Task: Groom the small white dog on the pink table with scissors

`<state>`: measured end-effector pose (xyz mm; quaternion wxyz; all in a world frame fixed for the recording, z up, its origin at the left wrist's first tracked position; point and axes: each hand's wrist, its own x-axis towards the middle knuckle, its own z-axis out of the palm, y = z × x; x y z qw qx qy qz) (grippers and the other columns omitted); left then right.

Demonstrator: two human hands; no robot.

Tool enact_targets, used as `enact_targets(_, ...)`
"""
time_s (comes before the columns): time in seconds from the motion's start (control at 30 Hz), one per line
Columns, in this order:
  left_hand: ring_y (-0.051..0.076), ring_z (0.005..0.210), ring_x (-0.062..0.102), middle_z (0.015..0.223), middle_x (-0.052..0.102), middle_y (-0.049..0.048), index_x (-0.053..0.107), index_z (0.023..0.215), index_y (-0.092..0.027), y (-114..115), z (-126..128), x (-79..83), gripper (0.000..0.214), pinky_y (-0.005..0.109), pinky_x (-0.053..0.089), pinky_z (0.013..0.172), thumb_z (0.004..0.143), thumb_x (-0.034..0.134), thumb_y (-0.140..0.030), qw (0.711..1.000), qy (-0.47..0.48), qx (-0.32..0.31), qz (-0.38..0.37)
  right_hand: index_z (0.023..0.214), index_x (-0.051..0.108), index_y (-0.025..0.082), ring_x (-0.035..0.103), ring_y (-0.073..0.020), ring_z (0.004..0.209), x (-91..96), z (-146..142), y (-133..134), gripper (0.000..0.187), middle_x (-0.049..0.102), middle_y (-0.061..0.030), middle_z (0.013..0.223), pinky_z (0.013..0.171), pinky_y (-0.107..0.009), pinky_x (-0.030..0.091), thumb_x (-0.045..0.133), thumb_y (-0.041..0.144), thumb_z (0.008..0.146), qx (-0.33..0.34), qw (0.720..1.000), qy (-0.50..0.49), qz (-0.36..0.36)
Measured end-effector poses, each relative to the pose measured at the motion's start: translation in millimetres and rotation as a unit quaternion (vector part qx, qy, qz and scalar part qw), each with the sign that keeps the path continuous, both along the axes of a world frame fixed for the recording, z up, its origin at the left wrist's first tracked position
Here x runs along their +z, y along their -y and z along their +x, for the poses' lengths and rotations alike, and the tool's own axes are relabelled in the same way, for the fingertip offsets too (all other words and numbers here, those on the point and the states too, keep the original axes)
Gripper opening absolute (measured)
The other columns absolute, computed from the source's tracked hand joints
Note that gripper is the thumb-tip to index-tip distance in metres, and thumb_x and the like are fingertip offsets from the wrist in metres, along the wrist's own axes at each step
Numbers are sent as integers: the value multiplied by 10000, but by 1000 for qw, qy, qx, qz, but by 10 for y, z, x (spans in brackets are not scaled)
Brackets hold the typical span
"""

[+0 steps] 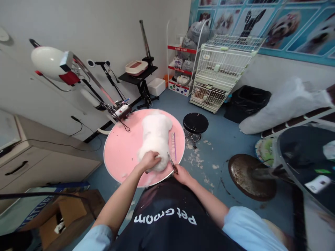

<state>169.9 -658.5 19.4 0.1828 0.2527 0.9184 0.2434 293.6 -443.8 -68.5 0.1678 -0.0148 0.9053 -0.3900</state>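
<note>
A small white fluffy dog (156, 137) stands on a round pink grooming table (123, 153), its back end towards me. My left hand (149, 161) is closed on the fur at the dog's rear. My right hand (181, 173) is at the table's near right edge, closed on a pair of scissors (172, 163) whose blades point up at the dog's flank. A purple comb (173, 145) lies on the table just right of the dog.
A black round stool (195, 123) stands right of the table, with fur clippings (196, 158) on the blue floor. A white dryer on an arm (51, 62) hangs at left. Wire cages (222, 75), a black bin (247, 101) and a rusty round base (251, 176) are to the right.
</note>
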Motion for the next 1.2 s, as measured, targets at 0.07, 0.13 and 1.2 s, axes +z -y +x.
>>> enact_targets(0.07, 154, 575, 461, 593, 548, 7, 580, 646, -193, -16, -41, 10, 201, 281, 238, 589, 809, 579, -311, 1000, 18, 0, 0, 1104, 536, 204, 609, -192, 867, -11, 65, 20, 322, 651, -44, 950, 737, -260, 407, 522, 98, 801, -2, 1000, -11, 27)
enact_targets(0.13, 152, 587, 470, 610, 563, 10, 582, 647, -189, -28, -64, 17, 196, 277, 239, 588, 808, 571, -301, 1000, 30, -4, 5, 1123, 527, 197, 611, -206, 933, -12, 95, 67, 330, 648, -70, 1036, 764, -266, 409, 554, 126, 802, 4, 999, -23, 35)
enact_targets(1.2, 126, 556, 414, 520, 501, -19, 600, 556, -179, -75, -42, -68, 244, 249, 287, 546, 740, 648, -332, 980, 126, 31, 150, 1083, 536, 221, 610, -185, 818, 275, -147, -229, 342, 642, -10, 921, 690, -255, 401, 567, 118, 759, 136, 990, -45, 12)
